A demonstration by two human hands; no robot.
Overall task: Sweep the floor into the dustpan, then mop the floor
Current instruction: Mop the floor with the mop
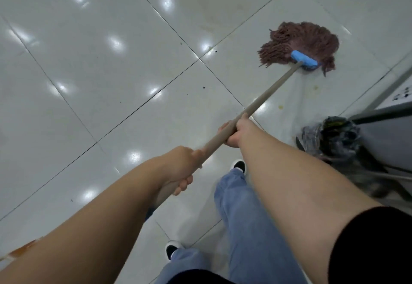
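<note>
A mop with a brown string head (303, 40) and a blue clamp (303, 60) lies spread on the white tiled floor (100, 65) at the upper right. Its grey wooden handle (267, 94) runs down toward me. My right hand (237, 133) grips the handle about midway. My left hand (180, 170) grips it lower down, near its end. A wet streak with yellowish spots (296, 100) shows on the tile just behind the mop head.
Small dark specks (203, 88) dot the tiles near the joints. At the right edge stands a bin lined with a dark bag (330, 138), beside metal legs and a grey panel (383, 114). My jeans and shoes (239, 165) are below the handle.
</note>
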